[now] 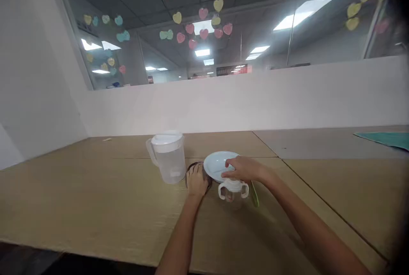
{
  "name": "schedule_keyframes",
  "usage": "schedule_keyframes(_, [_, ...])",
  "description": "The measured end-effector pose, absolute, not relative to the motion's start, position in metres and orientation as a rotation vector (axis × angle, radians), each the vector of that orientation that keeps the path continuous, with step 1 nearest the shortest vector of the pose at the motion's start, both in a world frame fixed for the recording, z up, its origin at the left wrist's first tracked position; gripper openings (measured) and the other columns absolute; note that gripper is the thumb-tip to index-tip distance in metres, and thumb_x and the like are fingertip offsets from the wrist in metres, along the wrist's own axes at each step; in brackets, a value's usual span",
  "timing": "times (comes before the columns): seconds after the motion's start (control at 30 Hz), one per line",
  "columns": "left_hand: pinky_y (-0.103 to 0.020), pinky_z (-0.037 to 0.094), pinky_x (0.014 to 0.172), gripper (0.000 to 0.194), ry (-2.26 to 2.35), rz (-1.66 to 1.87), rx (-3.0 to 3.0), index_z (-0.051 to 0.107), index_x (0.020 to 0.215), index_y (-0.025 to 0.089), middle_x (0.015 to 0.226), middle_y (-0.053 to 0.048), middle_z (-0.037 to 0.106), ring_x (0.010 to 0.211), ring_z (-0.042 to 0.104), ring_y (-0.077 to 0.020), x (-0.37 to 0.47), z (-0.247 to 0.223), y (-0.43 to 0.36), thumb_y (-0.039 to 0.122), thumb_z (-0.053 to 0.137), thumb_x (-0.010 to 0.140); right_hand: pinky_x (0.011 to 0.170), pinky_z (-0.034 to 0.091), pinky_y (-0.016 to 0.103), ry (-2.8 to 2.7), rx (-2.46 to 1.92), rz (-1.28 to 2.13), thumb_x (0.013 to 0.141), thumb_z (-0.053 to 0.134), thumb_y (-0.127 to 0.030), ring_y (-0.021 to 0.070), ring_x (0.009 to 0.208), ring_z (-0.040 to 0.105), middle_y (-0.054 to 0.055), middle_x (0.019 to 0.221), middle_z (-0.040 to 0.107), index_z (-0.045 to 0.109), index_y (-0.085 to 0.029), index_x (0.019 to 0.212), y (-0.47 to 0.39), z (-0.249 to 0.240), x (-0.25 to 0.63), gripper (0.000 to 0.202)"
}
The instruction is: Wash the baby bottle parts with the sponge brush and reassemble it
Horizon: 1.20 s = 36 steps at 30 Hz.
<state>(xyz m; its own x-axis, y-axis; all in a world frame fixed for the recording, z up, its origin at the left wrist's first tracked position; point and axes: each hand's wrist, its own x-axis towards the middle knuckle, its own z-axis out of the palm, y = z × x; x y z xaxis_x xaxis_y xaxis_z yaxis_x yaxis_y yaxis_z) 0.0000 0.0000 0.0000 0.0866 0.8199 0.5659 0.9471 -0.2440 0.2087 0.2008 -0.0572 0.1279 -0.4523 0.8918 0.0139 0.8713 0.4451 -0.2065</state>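
Observation:
My left hand lies over a round, dark-rimmed dish, fingers spread flat across it; the hand hides most of it. My right hand is over the right side of a pale blue plate, thumb and forefinger apart; whether it touches the plate I cannot tell. Just in front of that hand stands a clear cup with two white handles. A green strip, perhaps a handle, pokes out to the cup's right. Left of my left hand is a translucent lidded pitcher, upright.
The brown tabletop has dark seams on the right. A teal cloth lies at the far right. Behind the table runs a low white wall under a window with heart-shaped stickers. A small flat scrap lies at back left.

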Motion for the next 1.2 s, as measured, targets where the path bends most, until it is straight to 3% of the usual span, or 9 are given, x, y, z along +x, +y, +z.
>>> schedule_keyframes(0.2, [-0.034,0.036,0.085,0.028,-2.001,-0.835,-2.093,0.052,0.102,0.018,0.104,-0.008,0.056,0.102,0.049,-0.0235,0.002,0.006,-0.007,0.025,0.055,0.075,0.060,0.037,0.026,-2.574,-1.563,0.282,0.073,0.046,-0.067,0.0239,0.082,0.061,0.009,0.090,0.068,0.056,-0.018,0.110,-0.057,0.129,0.207,0.062])
schedule_keyframes(0.37, [-0.035,0.040,0.079,0.021,-2.090,-0.942,-1.935,0.050,0.093,0.016,0.096,-0.009,0.054,0.093,0.054,-0.0242,0.002,0.014,-0.013,0.019,0.056,0.073,0.063,0.038,0.028,-2.463,-1.534,0.126,0.074,0.042,-0.070,0.0247,0.083,0.060,0.011,0.094,0.067,0.056,-0.018,0.112,-0.059,0.136,0.210,0.066])
schedule_keyframes(0.43, [-0.038,0.041,0.081,0.019,-1.936,-1.189,-1.802,0.049,0.094,0.015,0.096,-0.010,0.053,0.096,0.053,-0.0254,0.001,0.022,-0.016,0.021,0.054,0.077,0.064,0.039,0.028,-2.378,-1.496,0.087,0.076,0.043,-0.068,0.0236,0.082,0.061,0.010,0.093,0.067,0.056,-0.018,0.112,-0.060,0.139,0.211,0.062])
schedule_keyframes(0.57, [-0.041,0.042,0.088,0.037,-1.270,-1.739,-1.762,0.040,0.112,0.013,0.111,-0.015,0.051,0.108,0.050,-0.0250,0.007,0.033,-0.027,0.028,0.055,0.081,0.075,0.042,0.031,-2.342,-1.287,0.038,0.070,0.061,-0.056,0.0239,0.095,0.058,0.008,0.108,0.063,0.052,-0.021,0.117,-0.062,0.140,0.208,0.059])
schedule_keyframes(0.7, [-0.042,0.044,0.091,0.051,-0.665,-1.760,-1.965,0.035,0.122,0.017,0.120,-0.015,0.051,0.113,0.050,-0.0245,0.018,0.031,-0.038,0.023,0.060,0.078,0.091,0.038,0.033,-2.428,-0.950,0.097,0.069,0.067,-0.039,0.0230,0.115,0.047,0.005,0.130,0.051,0.044,-0.026,0.127,-0.067,0.137,0.201,0.064])
schedule_keyframes(0.8, [-0.044,0.045,0.091,0.063,-0.570,-1.814,-1.965,0.026,0.131,0.018,0.128,-0.018,0.045,0.118,0.047,-0.0259,0.025,0.025,-0.039,0.020,0.060,0.079,0.086,0.040,0.031,-2.446,-0.879,0.140,0.077,0.054,-0.020,0.0197,0.105,0.053,0.005,0.119,0.057,0.042,-0.026,0.128,-0.069,0.135,0.198,0.052])
schedule_keyframes(0.93, [-0.044,0.045,0.093,0.073,-0.658,-1.907,-2.032,0.013,0.138,0.018,0.136,-0.022,0.034,0.118,0.047,-0.0261,0.032,0.017,-0.036,0.023,0.058,0.080,0.069,0.039,0.026,-2.391,-0.950,0.066,0.072,0.047,-0.007,0.0167,0.084,0.056,0.004,0.098,0.061,0.044,-0.023,0.119,-0.070,0.135,0.199,0.050])
schedule_keyframes(1.07, [-0.043,0.044,0.093,0.078,-0.727,-1.820,-2.174,0.009,0.139,0.015,0.133,-0.022,0.038,0.115,0.050,-0.0265,0.038,0.012,-0.038,0.031,0.057,0.081,0.066,0.037,0.025,-2.329,-1.002,0.103,0.070,0.055,-0.014,0.0168,0.081,0.056,0.003,0.096,0.060,0.043,-0.022,0.111,-0.069,0.140,0.205,0.044])
schedule_keyframes(1.2, [-0.043,0.043,0.094,0.074,-0.779,-1.687,-2.311,0.008,0.140,0.012,0.126,-0.020,0.047,0.113,0.051,-0.0255,0.040,0.013,-0.043,0.033,0.052,0.083,0.072,0.040,0.028,-2.209,-1.032,0.234,0.070,0.063,-0.033,0.0197,0.087,0.057,0.004,0.095,0.060,0.041,-0.022,0.108,-0.068,0.146,0.213,0.045])
